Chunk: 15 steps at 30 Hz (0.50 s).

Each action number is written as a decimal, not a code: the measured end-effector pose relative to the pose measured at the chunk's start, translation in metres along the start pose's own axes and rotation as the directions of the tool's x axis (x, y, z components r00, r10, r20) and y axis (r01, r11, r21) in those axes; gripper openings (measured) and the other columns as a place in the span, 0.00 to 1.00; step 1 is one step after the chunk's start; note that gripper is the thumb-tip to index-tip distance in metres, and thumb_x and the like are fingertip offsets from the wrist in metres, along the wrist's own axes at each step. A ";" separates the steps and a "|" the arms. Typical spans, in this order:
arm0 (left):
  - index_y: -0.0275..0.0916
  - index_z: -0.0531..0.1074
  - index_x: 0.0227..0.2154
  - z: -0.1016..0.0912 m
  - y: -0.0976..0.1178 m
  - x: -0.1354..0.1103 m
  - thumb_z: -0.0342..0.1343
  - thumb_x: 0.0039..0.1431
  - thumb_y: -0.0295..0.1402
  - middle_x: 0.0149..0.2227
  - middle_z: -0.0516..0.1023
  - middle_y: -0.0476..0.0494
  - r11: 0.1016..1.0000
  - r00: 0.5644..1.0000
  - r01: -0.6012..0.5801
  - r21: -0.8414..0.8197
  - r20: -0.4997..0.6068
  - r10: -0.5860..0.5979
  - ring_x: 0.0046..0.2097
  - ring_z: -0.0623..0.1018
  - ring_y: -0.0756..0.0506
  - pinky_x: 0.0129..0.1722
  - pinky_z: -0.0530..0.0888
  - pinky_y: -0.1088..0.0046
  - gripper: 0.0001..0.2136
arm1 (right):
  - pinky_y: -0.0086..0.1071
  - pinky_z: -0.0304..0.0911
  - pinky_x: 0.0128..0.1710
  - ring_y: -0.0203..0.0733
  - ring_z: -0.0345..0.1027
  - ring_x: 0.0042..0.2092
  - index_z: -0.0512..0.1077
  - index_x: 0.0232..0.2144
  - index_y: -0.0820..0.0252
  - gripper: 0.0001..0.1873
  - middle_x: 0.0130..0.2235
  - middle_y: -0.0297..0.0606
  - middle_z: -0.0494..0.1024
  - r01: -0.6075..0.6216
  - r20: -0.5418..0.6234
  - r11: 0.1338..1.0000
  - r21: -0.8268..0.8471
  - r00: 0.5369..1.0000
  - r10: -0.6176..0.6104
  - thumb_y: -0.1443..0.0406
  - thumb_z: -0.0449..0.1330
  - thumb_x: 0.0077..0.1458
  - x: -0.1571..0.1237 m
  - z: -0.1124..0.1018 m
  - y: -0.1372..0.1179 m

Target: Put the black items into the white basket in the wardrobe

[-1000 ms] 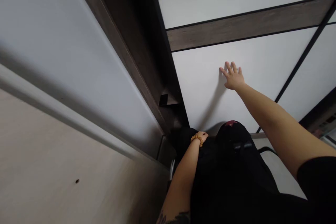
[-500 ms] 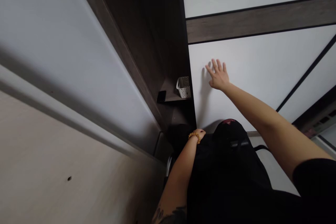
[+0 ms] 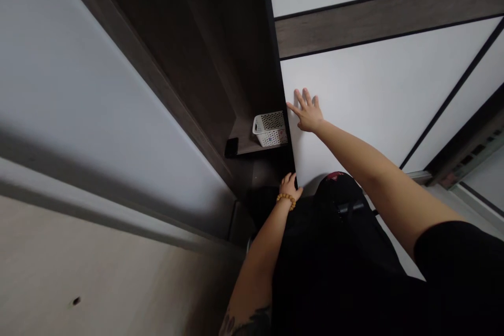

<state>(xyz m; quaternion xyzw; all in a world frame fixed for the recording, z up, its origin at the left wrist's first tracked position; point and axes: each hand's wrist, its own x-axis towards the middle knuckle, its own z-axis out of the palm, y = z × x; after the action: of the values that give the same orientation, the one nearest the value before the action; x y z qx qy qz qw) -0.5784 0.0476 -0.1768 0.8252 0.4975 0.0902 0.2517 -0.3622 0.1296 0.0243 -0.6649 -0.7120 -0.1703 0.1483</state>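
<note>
Right hand (image 3: 307, 111) is open, fingers spread, palm flat on the white sliding door (image 3: 378, 100), no grasp, just near the door's vertical left edge. Left hand (image 3: 289, 188) is also open, not clenched, fingers up by the door's lower left corner; can't tell whether they touch it. Beaded bracelet (image 3: 286, 199) on left wrist. Door edge runs between both hands and the dark wood cabinet (image 3: 177, 63), whose opening shows a shelf (image 3: 246, 143) holding a white perforated basket (image 3: 270, 129), just left of the right hand, and a black flat object (image 3: 231, 147) further left. Dark wood strip (image 3: 378, 22) crosses the door above the right hand. Neither hand holds anything.
</note>
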 end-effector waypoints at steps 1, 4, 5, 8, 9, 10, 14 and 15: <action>0.46 0.61 0.73 -0.012 0.009 0.012 0.61 0.62 0.33 0.78 0.55 0.41 0.999 0.997 -0.051 -0.004 -0.055 0.051 0.78 0.56 0.35 0.75 0.59 0.53 0.36 | 0.79 0.30 0.69 0.75 0.18 0.77 0.49 0.78 0.61 0.54 0.80 0.52 0.29 -0.012 0.007 1.000 0.001 1.000 0.012 0.66 0.67 0.54 -0.001 -0.002 0.000; 0.45 0.57 0.75 -0.060 0.043 0.059 0.63 0.60 0.32 0.80 0.48 0.39 0.973 0.940 -0.225 -0.052 -0.273 0.203 0.79 0.51 0.34 0.77 0.54 0.50 0.40 | 0.79 0.32 0.69 0.75 0.20 0.78 0.49 0.78 0.59 0.54 0.80 0.52 0.29 -0.037 0.015 0.999 -0.010 0.999 0.037 0.65 0.67 0.54 -0.001 -0.005 0.002; 0.42 0.54 0.76 -0.077 0.056 0.078 0.64 0.59 0.32 0.80 0.47 0.36 0.963 0.917 -0.251 -0.093 -0.342 0.206 0.79 0.50 0.34 0.77 0.53 0.51 0.43 | 0.79 0.32 0.69 0.74 0.20 0.78 0.50 0.78 0.58 0.53 0.81 0.51 0.29 -0.040 0.012 0.999 -0.024 0.999 0.040 0.65 0.66 0.55 -0.001 -0.006 0.004; 0.38 0.41 0.79 -0.120 0.089 0.127 0.68 0.58 0.35 0.80 0.48 0.30 0.943 0.919 -0.200 -0.265 -0.384 0.087 0.79 0.51 0.34 0.77 0.55 0.55 0.53 | 0.78 0.32 0.70 0.71 0.21 0.79 0.49 0.78 0.56 0.52 0.81 0.46 0.29 -0.042 0.021 0.996 -0.076 0.999 0.044 0.65 0.64 0.55 0.000 -0.005 0.016; 0.37 0.41 0.79 -0.129 0.097 0.140 0.70 0.58 0.35 0.79 0.50 0.28 0.942 0.930 -0.162 -0.295 -0.364 0.045 0.79 0.53 0.34 0.76 0.56 0.56 0.54 | 0.78 0.31 0.70 0.70 0.22 0.79 0.47 0.79 0.55 0.53 0.81 0.44 0.29 -0.041 0.029 0.995 -0.088 0.999 0.044 0.64 0.63 0.55 0.002 -0.005 0.021; 0.37 0.41 0.79 -0.135 0.103 0.150 0.71 0.57 0.35 0.78 0.53 0.27 0.942 0.939 -0.129 -0.309 -0.343 0.016 0.78 0.56 0.33 0.76 0.58 0.56 0.55 | 0.77 0.30 0.71 0.69 0.23 0.79 0.44 0.79 0.55 0.55 0.81 0.43 0.29 -0.044 0.035 0.995 -0.093 0.998 0.047 0.64 0.63 0.55 0.004 -0.004 0.026; 0.36 0.45 0.78 -0.138 0.112 0.169 0.72 0.56 0.33 0.76 0.57 0.23 0.955 0.944 -0.104 -0.278 -0.330 0.007 0.76 0.59 0.29 0.74 0.59 0.47 0.53 | 0.73 0.24 0.73 0.69 0.23 0.79 0.31 0.80 0.55 0.58 0.81 0.39 0.25 -0.075 -0.049 0.995 -0.066 0.996 0.072 0.59 0.61 0.58 0.012 -0.007 0.034; 0.35 0.45 0.77 -0.135 0.113 0.171 0.72 0.56 0.32 0.76 0.57 0.23 0.958 0.943 -0.122 -0.261 -0.333 0.030 0.76 0.60 0.28 0.73 0.60 0.46 0.53 | 0.72 0.24 0.73 0.69 0.22 0.79 0.32 0.80 0.54 0.57 0.81 0.38 0.25 -0.080 -0.074 0.995 -0.052 0.994 0.076 0.59 0.60 0.60 0.013 -0.009 0.033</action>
<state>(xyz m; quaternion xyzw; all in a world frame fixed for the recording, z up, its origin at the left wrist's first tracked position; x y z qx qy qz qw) -0.4616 0.1971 -0.0212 0.7741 0.4821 0.3037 0.2759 -0.3299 0.1394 0.0401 -0.6894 -0.6747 -0.2077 0.1620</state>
